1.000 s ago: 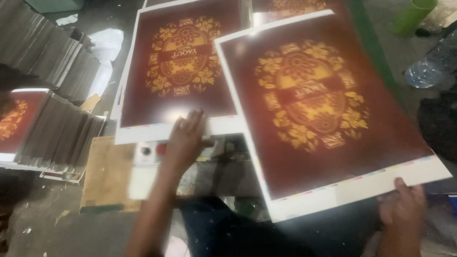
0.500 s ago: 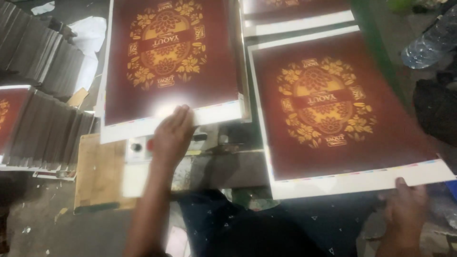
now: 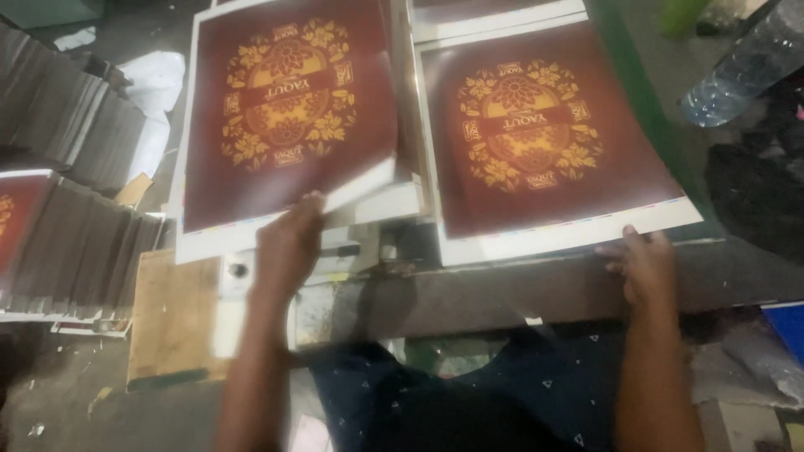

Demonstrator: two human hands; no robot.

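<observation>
Maroon-and-gold printed sheets on the desk (image 3: 536,293): left hand (image 3: 289,247) pinches the lifted near edge of the left sheet (image 3: 285,117); right hand (image 3: 641,264), fingers curled, grips the right sheet (image 3: 544,134) at its white margin. Thin, floppy, crease-prone, prob. best held by margins.

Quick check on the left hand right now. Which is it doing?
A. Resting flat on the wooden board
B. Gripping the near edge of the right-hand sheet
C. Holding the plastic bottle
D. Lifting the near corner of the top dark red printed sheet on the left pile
D: the left hand has the near corner of the left printed sheet curled up off its pile, while the right hand rests at the right printed sheet.
</observation>
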